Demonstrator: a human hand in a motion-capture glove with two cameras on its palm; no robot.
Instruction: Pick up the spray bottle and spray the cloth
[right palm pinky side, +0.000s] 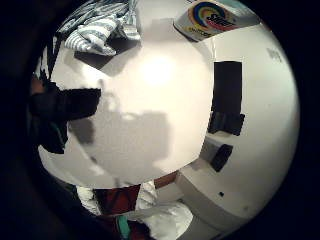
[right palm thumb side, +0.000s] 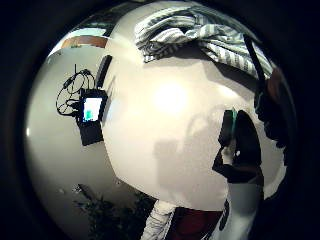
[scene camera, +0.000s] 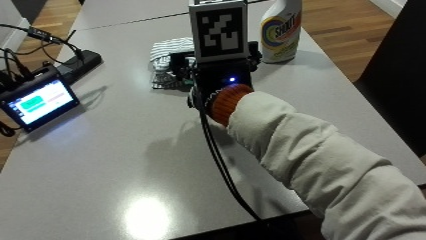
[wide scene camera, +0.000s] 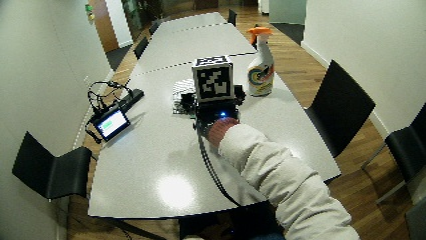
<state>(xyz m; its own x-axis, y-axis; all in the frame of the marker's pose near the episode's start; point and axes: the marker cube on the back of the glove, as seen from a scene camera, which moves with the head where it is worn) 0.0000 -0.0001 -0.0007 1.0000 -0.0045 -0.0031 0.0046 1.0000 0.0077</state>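
Observation:
A white spray bottle (scene camera: 279, 31) with an orange trigger (wide scene camera: 259, 32) stands upright at the far right of the grey table (scene camera: 133, 150). A striped cloth (scene camera: 164, 52) lies crumpled to its left. My gloved right hand (scene camera: 221, 82) hovers over the table just in front of the cloth and left of the bottle, touching neither. The palm views show bare tabletop under the palm, with the cloth (right palm thumb side: 200, 32) and the bottle's label (right palm pinky side: 215, 19) at the far side. The glove's fingers (right palm thumb side: 240, 145) hang relaxed and hold nothing.
A small lit screen (scene camera: 38, 100) with cables and a black power strip (scene camera: 74, 62) sit at the table's left edge. Black chairs (wide scene camera: 339, 105) stand to the right and at the left (wide scene camera: 50, 170). A cable runs from my wrist toward the near edge.

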